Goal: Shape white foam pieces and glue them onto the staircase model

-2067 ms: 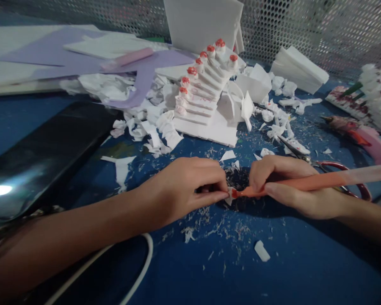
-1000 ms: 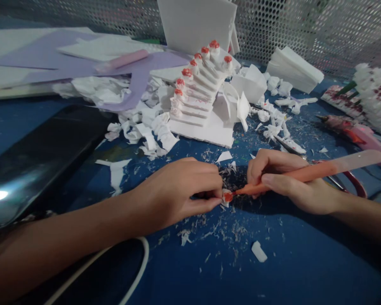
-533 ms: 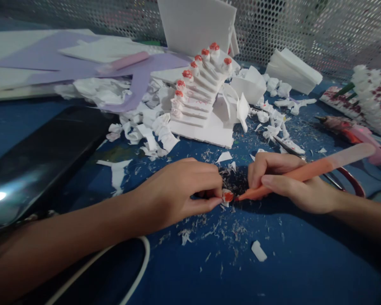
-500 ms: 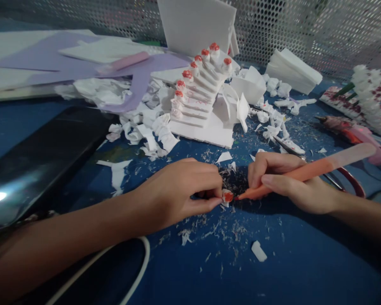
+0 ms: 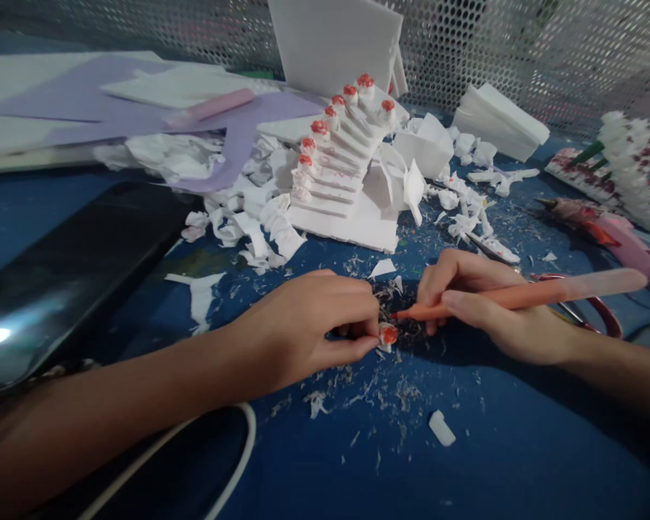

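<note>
Between thumb and fingertips, my left hand [image 5: 330, 318] pinches a small white paper roll [image 5: 388, 334] whose end is coloured red. My right hand [image 5: 482, 303] is closed around an orange marker [image 5: 525, 292], its red tip pointing left, just above the roll and apart from it. Behind the hands stands a white stepped model [image 5: 336, 166] of stacked strips on a flat base. Several red-topped paper knobs run along its edges.
A black phone [image 5: 81, 267] lies at the left, with a white cable [image 5: 243, 455] nearer me. Crumpled paper [image 5: 167, 159], purple sheets [image 5: 102, 94] and a pink glue gun [image 5: 617, 238] lie behind. Red-handled scissors [image 5: 607, 318] are partly hidden by my right hand. Shreds litter the blue table.
The marker tip has moved up and slightly left, from beside the paper roll to above it. My right fingers shifted with it; my left hand stays put.
</note>
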{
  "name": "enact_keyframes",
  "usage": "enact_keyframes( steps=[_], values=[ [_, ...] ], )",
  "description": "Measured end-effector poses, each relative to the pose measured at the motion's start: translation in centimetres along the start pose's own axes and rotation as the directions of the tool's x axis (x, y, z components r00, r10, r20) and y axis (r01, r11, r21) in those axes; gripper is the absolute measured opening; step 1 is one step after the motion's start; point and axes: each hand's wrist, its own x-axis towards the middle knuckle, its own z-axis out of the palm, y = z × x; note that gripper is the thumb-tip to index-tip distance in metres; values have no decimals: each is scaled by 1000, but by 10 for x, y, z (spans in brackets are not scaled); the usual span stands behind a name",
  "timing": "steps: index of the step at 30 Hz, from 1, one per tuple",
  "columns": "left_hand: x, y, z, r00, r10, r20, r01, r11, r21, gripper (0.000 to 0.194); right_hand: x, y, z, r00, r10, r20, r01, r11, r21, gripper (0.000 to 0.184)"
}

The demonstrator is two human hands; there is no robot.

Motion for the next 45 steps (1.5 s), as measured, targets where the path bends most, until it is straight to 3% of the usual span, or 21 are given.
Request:
enact_keyframes(
  steps=[6, 12, 23, 45],
  values=[
    [1, 0, 0, 1000, 13, 3, -13, 1000, 2, 12, -1, -1, 0, 998, 34, 61, -32, 999, -33, 11],
    [1, 0, 0, 1000, 27, -7, -27, 1000, 5, 13, 0, -2, 0, 999, 21, 38, -18, 998, -66, 13],
    [2, -1, 0, 999, 32, -28, -32, 999, -8, 11, 2, 0, 1, 999, 49, 10, -49, 996, 78, 17],
    [3, 2, -1, 1000, -19, 0, 19, 1000, -2, 12, 2, 2, 0, 998, 48, 45, -51, 997, 63, 14]
  ],
)
